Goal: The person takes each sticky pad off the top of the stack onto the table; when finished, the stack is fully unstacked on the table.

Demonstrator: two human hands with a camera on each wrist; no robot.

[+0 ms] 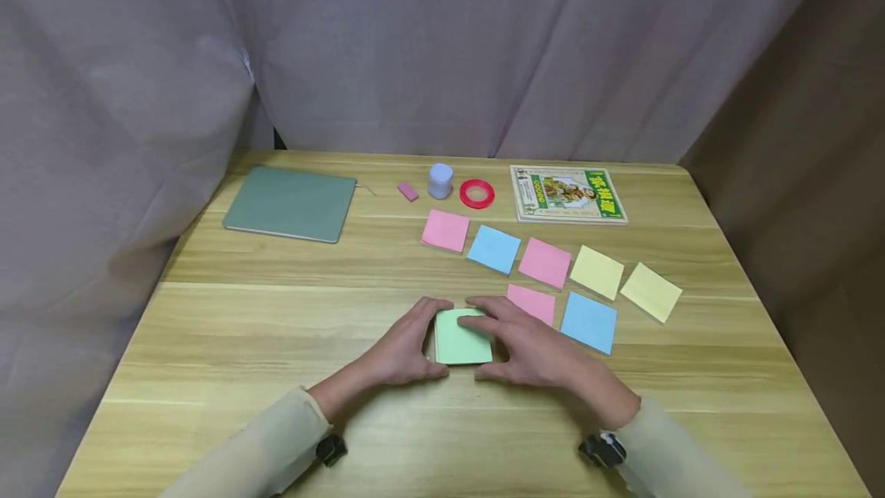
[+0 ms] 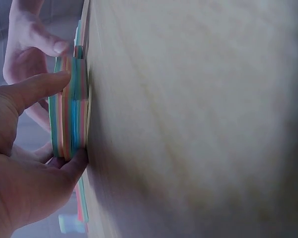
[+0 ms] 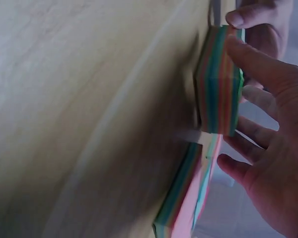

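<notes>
A thick stack of sticky note pads [image 1: 462, 338], pale green on top, stands on the table between both hands. Its sides show many coloured layers in the left wrist view. The left hand [image 1: 408, 344] grips its left side, thumb at the near edge and fingers toward the far corner. From the right, the right hand [image 1: 535, 340] holds it with the thumb [image 3: 243, 52] against the near side and a finger over the green top. A pink sticky note pad [image 1: 531, 303] and a blue sticky note pad [image 1: 589, 321] lie beside the right hand, the pink one partly covered by it.
Beyond lies a slanting row of pink, blue and yellow sticky note pads [image 1: 545, 262]. Farther back are a green notebook [image 1: 290, 203], a pink eraser [image 1: 408, 191], a lavender jar [image 1: 440, 180], a red tape roll [image 1: 477, 194] and an illustrated booklet [image 1: 568, 194]. Grey curtains hang behind.
</notes>
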